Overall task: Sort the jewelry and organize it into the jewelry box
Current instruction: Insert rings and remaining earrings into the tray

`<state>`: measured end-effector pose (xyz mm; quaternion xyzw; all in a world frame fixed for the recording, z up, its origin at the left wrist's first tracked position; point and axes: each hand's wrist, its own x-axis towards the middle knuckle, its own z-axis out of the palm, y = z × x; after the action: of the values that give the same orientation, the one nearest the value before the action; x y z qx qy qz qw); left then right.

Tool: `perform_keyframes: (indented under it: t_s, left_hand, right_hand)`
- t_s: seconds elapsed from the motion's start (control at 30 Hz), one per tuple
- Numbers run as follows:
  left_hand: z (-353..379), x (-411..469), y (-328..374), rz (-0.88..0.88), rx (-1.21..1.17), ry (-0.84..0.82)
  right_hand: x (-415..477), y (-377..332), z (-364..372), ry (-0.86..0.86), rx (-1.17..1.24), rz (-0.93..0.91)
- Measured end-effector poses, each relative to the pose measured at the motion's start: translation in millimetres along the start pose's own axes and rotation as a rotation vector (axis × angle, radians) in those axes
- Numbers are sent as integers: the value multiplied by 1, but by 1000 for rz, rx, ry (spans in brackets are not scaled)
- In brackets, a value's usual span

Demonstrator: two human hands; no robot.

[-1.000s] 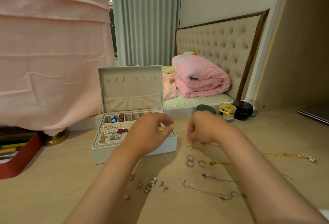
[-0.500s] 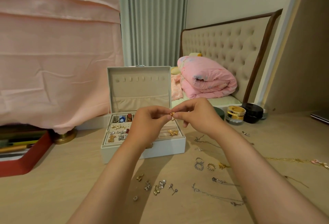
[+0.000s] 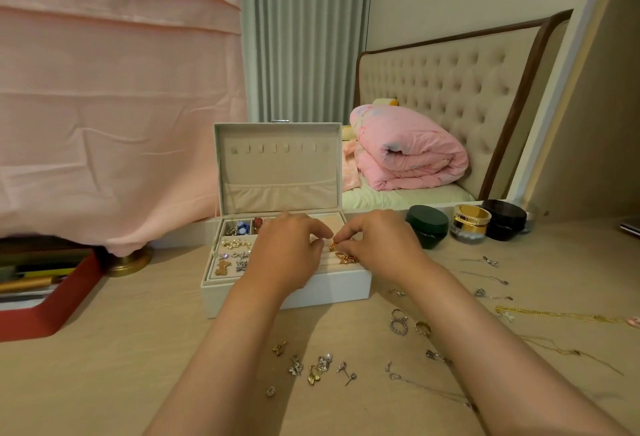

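I can't read any text, label or number from my feed. The gold-lidded jar (image 3: 471, 219) and jewelry box (image 3: 329, 286) show no legible print.

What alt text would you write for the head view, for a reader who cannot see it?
A person's right hand pinches a small gold piece over an open white jewelry box on a wooden table, the left hand close beside it. Loose earrings, rings and chains lie on the table nearer the camera.
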<state>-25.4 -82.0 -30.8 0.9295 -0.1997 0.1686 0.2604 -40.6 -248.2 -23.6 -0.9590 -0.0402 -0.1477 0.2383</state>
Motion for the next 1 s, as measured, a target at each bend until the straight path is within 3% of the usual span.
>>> perform_keyframes:
  t_s: [0.37, 0.53, 0.73, 0.87, 1.0]
  left_hand:
    - [6, 0, -3, 60, 1, -82]
    - [5, 1, 1, 66, 54, -113]
    - [8, 0, 17, 152, 41, -28]
    - [21, -4, 34, 280, 54, -45]
    - [31, -7, 35, 314, 67, -76]
  right_hand:
    - [0, 4, -6, -101, -50, -17]
    - [-5, 13, -27, -107, 42, -3]
    - [-16, 27, -46, -456, -218, 104]
    - [-22, 31, -36, -558, -317, 156]
    - [-25, 28, -32, -556, -408, 152]
